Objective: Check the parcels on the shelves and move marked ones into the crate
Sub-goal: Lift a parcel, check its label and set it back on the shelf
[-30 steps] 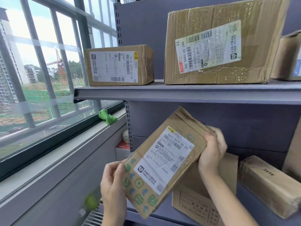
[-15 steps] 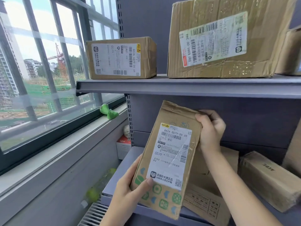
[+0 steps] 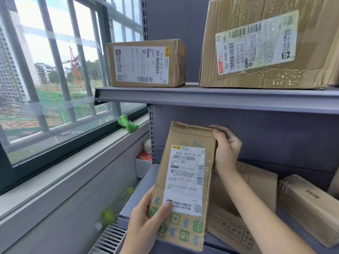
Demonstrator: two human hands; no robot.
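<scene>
At the shelf [image 3: 216, 99] — both hands grip parcel [image 3: 185, 180]

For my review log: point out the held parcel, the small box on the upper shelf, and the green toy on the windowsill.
Held parcel [image 3: 185, 180]: head view, on its white label.
Small box [image 3: 145, 64]: head view, on its label face.
Green toy [image 3: 127, 123]: head view, on its body.

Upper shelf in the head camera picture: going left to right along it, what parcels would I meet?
Small brown cardboard box with a white shipping label → large crumpled brown cardboard box with a tilted white label → the edge of another brown cardboard box, cut off by the frame.
</scene>
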